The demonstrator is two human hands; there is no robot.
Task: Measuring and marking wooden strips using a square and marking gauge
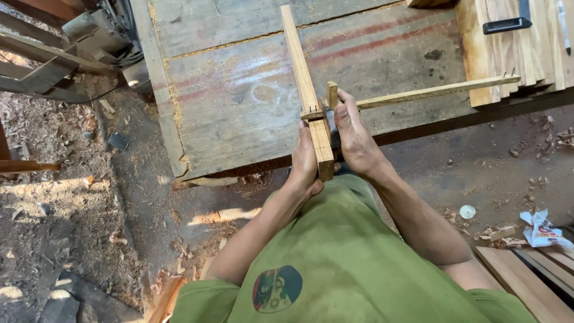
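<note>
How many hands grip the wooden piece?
2: left hand on the near end of the long wooden strip; right hand where the thin crosspiece meets it.

I see 1 crumpled white wrapper [541, 230] with red and blue print on the dirt, well right of my right hand [353, 137].

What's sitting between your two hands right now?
In the head view, the near end of the long wooden board lies between the left hand and the right hand, gripped from both sides.

Green T-shirt [353, 257], round printed emblem [277, 289]
</note>
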